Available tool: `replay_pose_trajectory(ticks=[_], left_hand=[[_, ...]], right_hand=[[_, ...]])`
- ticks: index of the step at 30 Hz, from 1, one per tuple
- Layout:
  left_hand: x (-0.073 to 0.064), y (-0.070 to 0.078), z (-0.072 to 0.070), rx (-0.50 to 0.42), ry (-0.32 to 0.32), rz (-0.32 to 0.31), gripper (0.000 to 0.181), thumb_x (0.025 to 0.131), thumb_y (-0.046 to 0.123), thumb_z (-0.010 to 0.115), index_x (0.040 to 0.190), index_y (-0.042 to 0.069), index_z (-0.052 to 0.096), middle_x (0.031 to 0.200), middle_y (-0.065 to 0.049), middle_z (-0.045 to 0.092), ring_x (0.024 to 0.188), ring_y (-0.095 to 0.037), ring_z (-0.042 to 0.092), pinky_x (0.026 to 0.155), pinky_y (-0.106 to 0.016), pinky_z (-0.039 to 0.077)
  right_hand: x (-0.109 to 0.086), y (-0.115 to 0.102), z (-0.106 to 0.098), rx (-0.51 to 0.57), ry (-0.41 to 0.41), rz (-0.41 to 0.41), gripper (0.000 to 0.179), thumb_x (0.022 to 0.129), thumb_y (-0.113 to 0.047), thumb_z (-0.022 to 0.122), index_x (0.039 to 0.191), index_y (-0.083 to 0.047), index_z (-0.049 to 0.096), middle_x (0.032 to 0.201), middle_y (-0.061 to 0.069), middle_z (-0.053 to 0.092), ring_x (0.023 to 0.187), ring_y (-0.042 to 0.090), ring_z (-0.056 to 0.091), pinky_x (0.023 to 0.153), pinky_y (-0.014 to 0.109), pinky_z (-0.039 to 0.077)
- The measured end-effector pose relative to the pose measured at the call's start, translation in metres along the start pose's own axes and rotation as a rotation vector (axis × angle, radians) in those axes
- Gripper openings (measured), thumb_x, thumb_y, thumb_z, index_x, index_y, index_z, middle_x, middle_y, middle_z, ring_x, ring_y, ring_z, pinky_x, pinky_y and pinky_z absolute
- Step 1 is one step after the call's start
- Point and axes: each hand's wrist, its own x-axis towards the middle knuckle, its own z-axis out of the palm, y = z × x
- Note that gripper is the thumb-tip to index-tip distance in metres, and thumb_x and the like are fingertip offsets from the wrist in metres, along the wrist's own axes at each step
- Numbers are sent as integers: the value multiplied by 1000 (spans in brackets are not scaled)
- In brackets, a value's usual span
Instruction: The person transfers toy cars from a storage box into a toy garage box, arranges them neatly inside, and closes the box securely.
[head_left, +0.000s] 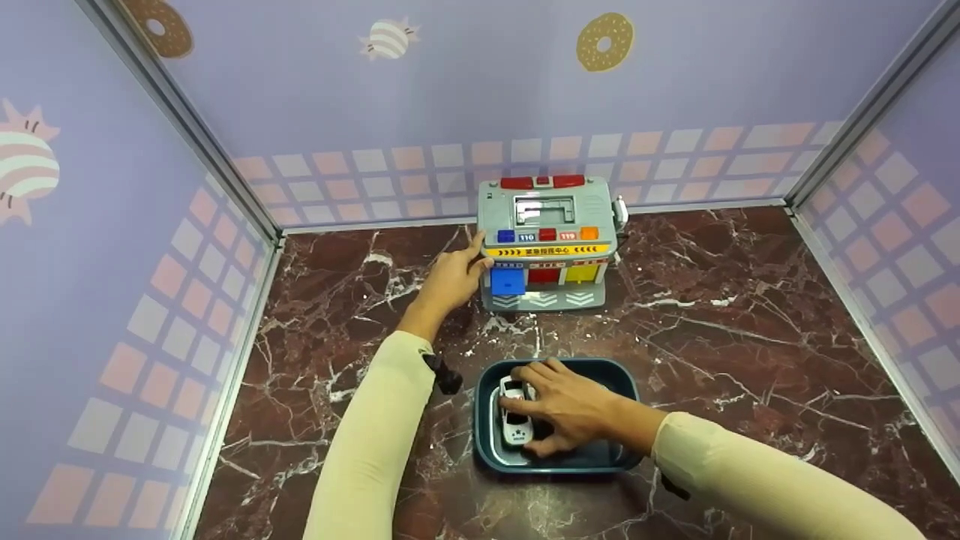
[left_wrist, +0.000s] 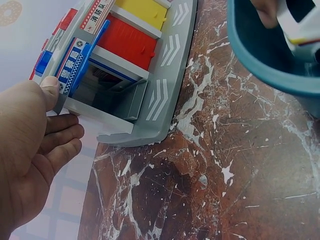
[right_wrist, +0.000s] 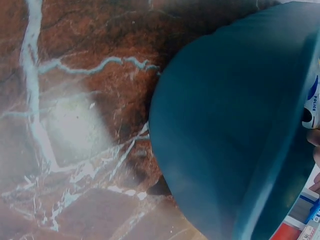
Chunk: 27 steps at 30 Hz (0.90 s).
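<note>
A grey toy emergency station [head_left: 551,250] stands near the back wall, its red [head_left: 544,275] and yellow [head_left: 580,274] doors closed. Its blue door [left_wrist: 90,56] is swung up over a dark bay. My left hand [head_left: 452,277] grips the station's front left corner, thumb at the front edge and index finger along the side. In front of the station is a dark teal basin [head_left: 559,470]. Inside it, my right hand [head_left: 576,405] holds a white toy police car [head_left: 517,434], fingers over its top and side. The hand hides part of the car.
Purple patterned walls [head_left: 465,90] enclose the brown marbled tabletop [head_left: 720,360] at the back and both sides. A white piece [head_left: 619,213] sticks out from the station's right side. Marbled surface separates the station from the basin.
</note>
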Motion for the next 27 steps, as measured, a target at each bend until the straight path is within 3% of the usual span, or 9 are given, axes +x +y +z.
replay_pose_trajectory(ticks=[16, 27], left_hand=[[-1, 0, 1, 13, 1, -14, 66, 115, 44, 56, 174, 20, 37, 156, -20, 64, 146, -40, 63, 127, -55, 48], [0, -2, 1, 36, 9, 7, 65, 115, 43, 56, 173, 19, 38, 151, -22, 67, 143, -42, 64, 126, -55, 49]], right_hand=[[-6, 13, -14, -52, 95, -3, 82, 86, -74, 79, 153, -31, 63, 149, 17, 61, 128, 30, 65, 101, 53, 53], [-10, 37, -28, -63, 68, 65, 83, 88, -72, 79, 157, -29, 60, 152, 19, 61, 128, 32, 64, 102, 58, 54]])
